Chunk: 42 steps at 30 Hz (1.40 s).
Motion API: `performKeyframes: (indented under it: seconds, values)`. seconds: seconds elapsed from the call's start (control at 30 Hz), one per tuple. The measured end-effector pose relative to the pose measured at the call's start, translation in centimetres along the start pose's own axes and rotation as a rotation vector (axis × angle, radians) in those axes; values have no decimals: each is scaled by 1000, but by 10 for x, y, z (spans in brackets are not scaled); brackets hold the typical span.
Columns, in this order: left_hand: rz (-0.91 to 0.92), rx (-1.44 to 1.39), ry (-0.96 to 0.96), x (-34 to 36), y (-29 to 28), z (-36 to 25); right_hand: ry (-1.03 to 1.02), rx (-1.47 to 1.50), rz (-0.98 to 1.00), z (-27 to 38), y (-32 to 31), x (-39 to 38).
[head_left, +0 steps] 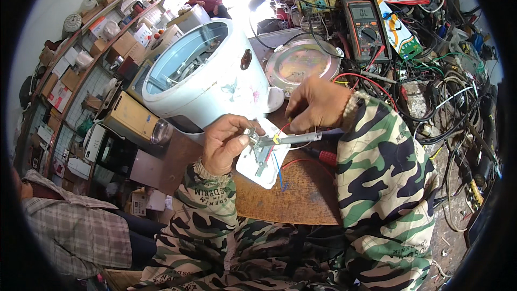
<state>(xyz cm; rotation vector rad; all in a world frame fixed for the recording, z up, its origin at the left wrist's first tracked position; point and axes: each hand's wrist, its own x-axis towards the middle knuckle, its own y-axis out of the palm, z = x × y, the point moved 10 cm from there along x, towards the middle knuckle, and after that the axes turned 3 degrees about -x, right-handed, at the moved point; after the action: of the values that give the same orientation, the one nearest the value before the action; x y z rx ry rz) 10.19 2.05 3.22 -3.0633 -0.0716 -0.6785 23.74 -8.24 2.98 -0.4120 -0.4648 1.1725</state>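
My left hand (229,141) grips a grey metal bracket (295,139) with a long flat arm, its thumb and fingers closed around the left end. Behind and below the bracket is a white plastic panel (267,178) with rounded corners, above the brown wooden bench top (301,199). A thin blue wire (279,168) hangs from the bracket. Over the bracket's right part, my right hand (321,105) is bent into a pinch, with a short red wire (283,127) running up to its fingertips. The fingertips are partly hidden.
A white appliance tub (207,83) stands beyond my left hand. Near my right sleeve lies a red-handled tool (327,157). A round metal-rimmed disc (303,63), a multimeter (368,29) and tangled cables (447,102) crowd the right. One person (207,0) is far off; another in plaid (81,226) is left.
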Motion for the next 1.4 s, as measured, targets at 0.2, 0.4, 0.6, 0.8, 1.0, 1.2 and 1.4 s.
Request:
performKeyframes:
  seconds: [0.2, 0.4, 0.6, 0.8, 1.0, 1.2, 1.4]
  values:
    - [7, -147, -83, -8, -7, 11, -141, 232, 78, 33, 27, 0]
    - [42, -172, -96, 1, 2, 15, -122, 319, 168, 38, 33, -14]
    - [9, -110, -125, -2, -3, 16, -237, 376, 209, 49, 35, -16]
    - [-29, -85, -155, -13, -13, 18, -255, 515, 304, 55, 50, -13]
    - [-25, -85, -203, -4, -4, 25, -370, 427, 18, 61, 26, -11]
    - [-8, -88, -218, -10, -7, 24, -444, 178, -127, 71, 27, -10]
    - [15, -55, -218, -4, -1, 21, -328, 122, -117, 66, 20, -14]
